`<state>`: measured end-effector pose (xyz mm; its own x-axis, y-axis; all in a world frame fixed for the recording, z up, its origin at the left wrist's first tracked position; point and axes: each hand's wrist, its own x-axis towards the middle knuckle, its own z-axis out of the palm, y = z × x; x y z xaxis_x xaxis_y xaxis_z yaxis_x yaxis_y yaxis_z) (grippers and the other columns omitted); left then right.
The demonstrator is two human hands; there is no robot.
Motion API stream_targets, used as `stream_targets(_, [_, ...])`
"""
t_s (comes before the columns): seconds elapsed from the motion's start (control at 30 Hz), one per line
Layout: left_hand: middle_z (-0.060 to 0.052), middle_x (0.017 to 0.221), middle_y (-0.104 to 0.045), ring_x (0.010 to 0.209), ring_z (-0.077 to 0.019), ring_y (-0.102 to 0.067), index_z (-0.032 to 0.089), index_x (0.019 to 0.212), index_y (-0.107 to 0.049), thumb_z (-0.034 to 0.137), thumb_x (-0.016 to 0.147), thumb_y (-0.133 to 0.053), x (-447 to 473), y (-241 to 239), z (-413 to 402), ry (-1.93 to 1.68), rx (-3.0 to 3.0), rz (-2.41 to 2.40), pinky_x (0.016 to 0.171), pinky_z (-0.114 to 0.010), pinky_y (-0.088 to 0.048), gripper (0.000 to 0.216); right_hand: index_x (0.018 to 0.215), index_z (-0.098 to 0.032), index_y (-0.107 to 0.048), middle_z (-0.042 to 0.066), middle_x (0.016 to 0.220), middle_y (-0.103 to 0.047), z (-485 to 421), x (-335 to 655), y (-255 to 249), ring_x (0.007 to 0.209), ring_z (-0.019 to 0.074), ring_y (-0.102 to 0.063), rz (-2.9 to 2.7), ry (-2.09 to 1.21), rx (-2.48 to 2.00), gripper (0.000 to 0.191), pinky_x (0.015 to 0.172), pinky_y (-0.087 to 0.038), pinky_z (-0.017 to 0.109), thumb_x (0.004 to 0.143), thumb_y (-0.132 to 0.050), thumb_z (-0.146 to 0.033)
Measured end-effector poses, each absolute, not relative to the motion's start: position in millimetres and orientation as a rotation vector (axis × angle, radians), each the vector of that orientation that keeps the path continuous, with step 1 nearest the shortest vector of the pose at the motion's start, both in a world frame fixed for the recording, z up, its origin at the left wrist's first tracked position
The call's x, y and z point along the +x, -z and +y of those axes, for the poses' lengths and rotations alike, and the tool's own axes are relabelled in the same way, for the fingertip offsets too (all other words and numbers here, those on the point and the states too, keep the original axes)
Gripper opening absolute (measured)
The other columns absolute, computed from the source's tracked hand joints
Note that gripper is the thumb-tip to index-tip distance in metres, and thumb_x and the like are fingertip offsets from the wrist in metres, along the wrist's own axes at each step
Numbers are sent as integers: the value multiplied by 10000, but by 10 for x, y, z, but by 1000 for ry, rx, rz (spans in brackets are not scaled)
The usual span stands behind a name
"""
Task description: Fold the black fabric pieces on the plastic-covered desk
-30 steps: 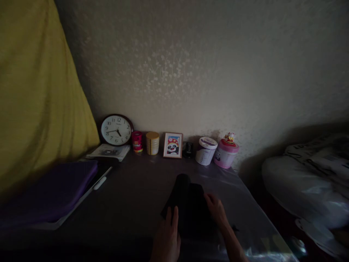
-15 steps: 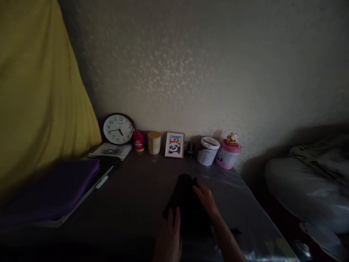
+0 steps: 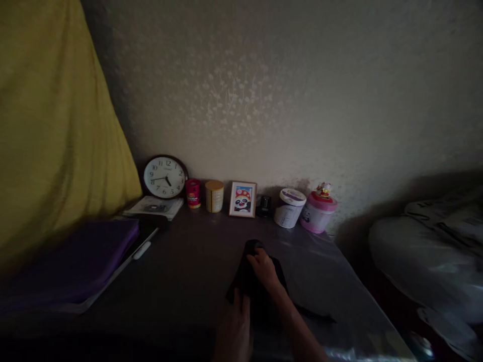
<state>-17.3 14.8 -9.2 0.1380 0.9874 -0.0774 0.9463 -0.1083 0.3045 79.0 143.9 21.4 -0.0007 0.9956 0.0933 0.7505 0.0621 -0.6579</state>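
Note:
A dark, soft black cloth item (image 3: 239,276) lies on the table in front of me; its exact kind is too dark to make out. A thin black strip (image 3: 315,315) trails from it to the right. My right hand (image 3: 263,267) is over its upper part, with the fingers curled and pinching the fabric near the far end. My left hand (image 3: 237,317) lies on the near left edge of the cloth, fingers stretched out and pressing it down. Much of the cloth's near side is in shadow or behind my forearms.
Along the wall stand a clock (image 3: 165,176), a red can (image 3: 193,194), a yellow tub (image 3: 215,196), a framed panda picture (image 3: 242,199), a white tub (image 3: 289,211) and a pink-lidded tub (image 3: 317,215). Purple folder (image 3: 83,256) lies left; a plastic-wrapped bundle (image 3: 418,251) right.
My right hand has moved left from the cloth's right edge onto its upper middle. The black strip at the right now shows more. My left hand has stayed almost in place.

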Motion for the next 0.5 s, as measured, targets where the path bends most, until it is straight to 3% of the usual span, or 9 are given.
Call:
stream_targets(0.23, [-158, 1338, -437, 1184, -222, -465, 70, 1339, -310, 76, 783, -336, -212, 360, 96, -493, 2164, 1969, 973, -330, -386, 557, 923, -202, -606, -1, 770, -709, 1306, 721, -271, 765, 135, -651, -2046, -611, -1568, 215, 665, -403, 201, 872, -399, -232])
stream_targets(0.4, [-122, 1337, -432, 1111, -220, -521, 230, 1411, -9, 125, 749, -441, -244, 96, 97, -406, 2131, 1855, 875, -307, -431, 798, 903, -222, -613, -2, 789, -705, 1301, 716, -261, 754, 135, -652, -2087, -579, -1582, 210, 643, -403, 198, 856, -408, -215])
stream_targets(0.5, [-162, 1361, -371, 996, -213, -580, 255, 1401, 32, 103, 722, -460, -212, -26, 134, -257, 2069, 1873, 774, -278, -451, 852, 887, -225, -618, -5, 781, -701, 1303, 725, -270, 743, 131, -650, -2099, -609, -1539, 209, 651, -414, 197, 844, -415, -200])
